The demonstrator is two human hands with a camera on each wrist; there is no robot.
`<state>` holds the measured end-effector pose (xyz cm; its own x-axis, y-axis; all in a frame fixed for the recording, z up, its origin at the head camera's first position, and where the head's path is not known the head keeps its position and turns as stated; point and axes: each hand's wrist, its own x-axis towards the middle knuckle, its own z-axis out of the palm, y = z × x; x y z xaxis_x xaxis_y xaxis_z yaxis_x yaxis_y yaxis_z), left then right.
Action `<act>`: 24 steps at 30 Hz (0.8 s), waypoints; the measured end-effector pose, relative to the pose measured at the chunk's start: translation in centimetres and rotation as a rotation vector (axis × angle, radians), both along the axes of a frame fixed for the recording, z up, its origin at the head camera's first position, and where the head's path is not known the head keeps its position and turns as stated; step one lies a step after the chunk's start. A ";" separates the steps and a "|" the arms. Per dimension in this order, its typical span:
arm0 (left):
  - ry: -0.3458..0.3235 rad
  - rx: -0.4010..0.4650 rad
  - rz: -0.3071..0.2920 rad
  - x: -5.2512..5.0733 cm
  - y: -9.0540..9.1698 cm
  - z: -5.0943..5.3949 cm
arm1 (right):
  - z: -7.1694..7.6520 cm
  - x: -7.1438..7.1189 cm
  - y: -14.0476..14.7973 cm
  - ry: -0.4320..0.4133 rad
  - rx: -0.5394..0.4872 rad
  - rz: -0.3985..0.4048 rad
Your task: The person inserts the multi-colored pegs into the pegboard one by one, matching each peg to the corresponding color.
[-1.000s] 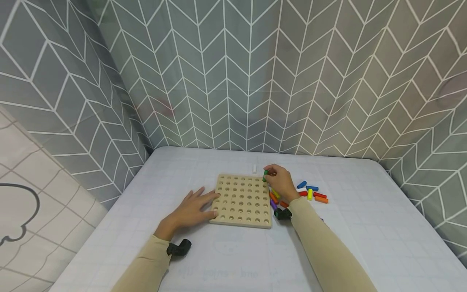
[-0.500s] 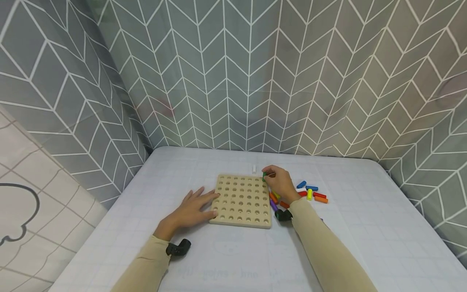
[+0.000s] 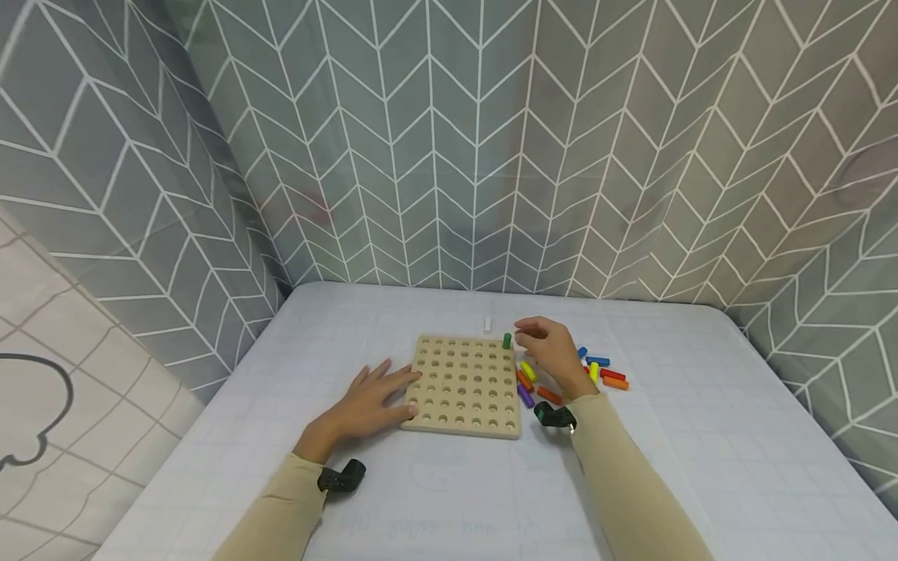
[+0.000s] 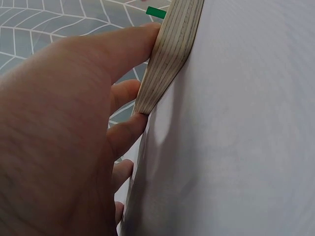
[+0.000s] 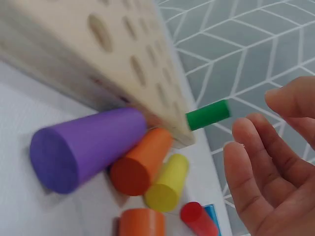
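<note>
Steadily upright, a green peg (image 3: 507, 340) stands in the far right corner hole of the wooden board (image 3: 470, 372).
The left hand (image 3: 368, 401) rests spread fingers on the board's left edge, probably to stop it sliding; the right hand (image 3: 550, 351), thumb and fingers slightly parted, holds nothing. Loose pegs (image 3: 548, 396) lie right, presumably for easy reach.

The pegboard (image 3: 470, 385) is smooth, matt wood, layered along its edge; the green peg (image 5: 209, 114) looks smooth, the sleeves (image 3: 638, 483) cloth.
</note>
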<state>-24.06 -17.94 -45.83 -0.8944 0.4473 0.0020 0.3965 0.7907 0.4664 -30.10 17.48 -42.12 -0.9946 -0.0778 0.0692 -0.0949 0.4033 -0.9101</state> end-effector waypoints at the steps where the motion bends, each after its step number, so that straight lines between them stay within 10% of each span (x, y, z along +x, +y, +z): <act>1: 0.001 0.002 0.000 0.0 0.0 0.1 | 0.2 0.2 0.1 -0.003 -0.020 -0.001; 24: 0.005 -0.026 -0.018 -0.2 -0.2 -0.1 | 1.1 3.9 5.1 -0.037 -0.092 0.045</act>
<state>-24.26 -18.18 -45.98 -0.8863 0.4630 -0.0051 0.4129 0.7952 0.4440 -26.23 22.62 -41.00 -0.9922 -0.1172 0.0414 -0.0766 0.3140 -0.9463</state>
